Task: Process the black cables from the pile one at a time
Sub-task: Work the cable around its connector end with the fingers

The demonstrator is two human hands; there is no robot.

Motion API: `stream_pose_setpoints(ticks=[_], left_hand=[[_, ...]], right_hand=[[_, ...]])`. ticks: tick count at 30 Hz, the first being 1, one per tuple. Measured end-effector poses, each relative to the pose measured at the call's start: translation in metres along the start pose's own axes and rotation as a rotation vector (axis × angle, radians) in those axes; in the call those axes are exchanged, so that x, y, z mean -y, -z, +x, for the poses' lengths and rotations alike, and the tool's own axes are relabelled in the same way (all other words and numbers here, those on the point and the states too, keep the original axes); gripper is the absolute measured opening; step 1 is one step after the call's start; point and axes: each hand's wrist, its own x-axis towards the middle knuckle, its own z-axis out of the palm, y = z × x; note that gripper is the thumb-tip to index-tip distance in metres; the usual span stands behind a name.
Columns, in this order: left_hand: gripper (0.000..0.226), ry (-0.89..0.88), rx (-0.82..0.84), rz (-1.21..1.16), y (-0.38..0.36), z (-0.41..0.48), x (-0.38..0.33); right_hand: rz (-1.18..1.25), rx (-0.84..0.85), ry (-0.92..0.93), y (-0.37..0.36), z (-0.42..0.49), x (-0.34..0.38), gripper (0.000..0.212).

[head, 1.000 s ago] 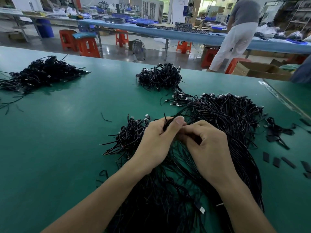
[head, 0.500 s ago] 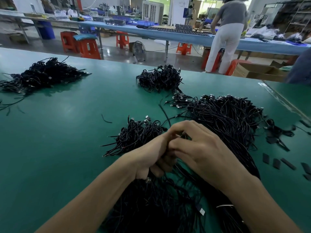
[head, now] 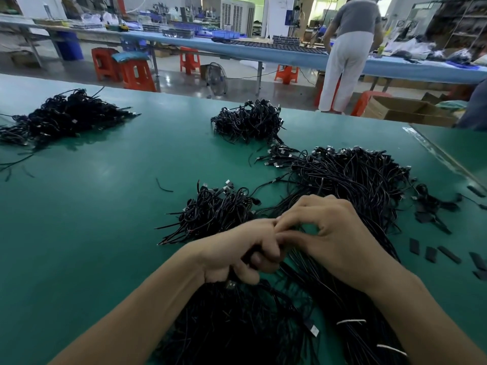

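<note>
Hands met at lower centre of frame, left hand (head: 237, 255) gripped a black cable (head: 231, 285), right hand (head: 336, 239) pinched it, cable pile (head: 355, 180) lay right of centre on green tabletop (head: 92, 206)

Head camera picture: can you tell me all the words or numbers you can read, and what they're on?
Nothing here can be read.
White tag among the black cables: too small to read.
Blue panel at the far back: blurred.
Cardboard box: no print shows.
</note>
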Motion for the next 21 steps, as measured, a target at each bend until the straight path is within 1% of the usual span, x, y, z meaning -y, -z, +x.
stream_pose_setpoints(ticks=[2, 4, 8, 12, 16, 18, 21], left_hand=[[0.035, -0.017, -0.009, 0.215, -0.001, -0.002, 0.003], [0.043, -0.024, -0.033, 0.387, -0.005, -0.001, 0.005], [0.033, 0.02, -0.125, 0.549, -0.009, 0.0, 0.001], [0.023, -0.051, -0.172, 0.675, -0.01, 0.003, 0.001], [0.029, -0.077, -0.262, 0.885, -0.007, 0.007, 0.006], [0.026, -0.094, -0.265, 0.936, -0.007, 0.007, 0.006], [0.022, -0.092, -0.257, 0.951, -0.006, 0.008, 0.005]], right_hand=[[0.047, 0.074, -0.056, 0.005, 0.002, 0.0, 0.003], [-0.037, 0.137, -0.045, 0.007, 0.004, 0.0, 0.004], [-0.138, 0.199, -0.039, 0.01, 0.004, 0.006, 0.002], [-0.096, 0.212, -0.088, 0.01, 0.005, 0.007, 0.003], [-0.136, 0.191, -0.137, 0.008, 0.007, 0.008, 0.004], [-0.201, 0.2, -0.128, 0.005, 0.007, 0.01, 0.003], [-0.325, 0.19, -0.053, 0.0, 0.005, 0.015, 0.007]])
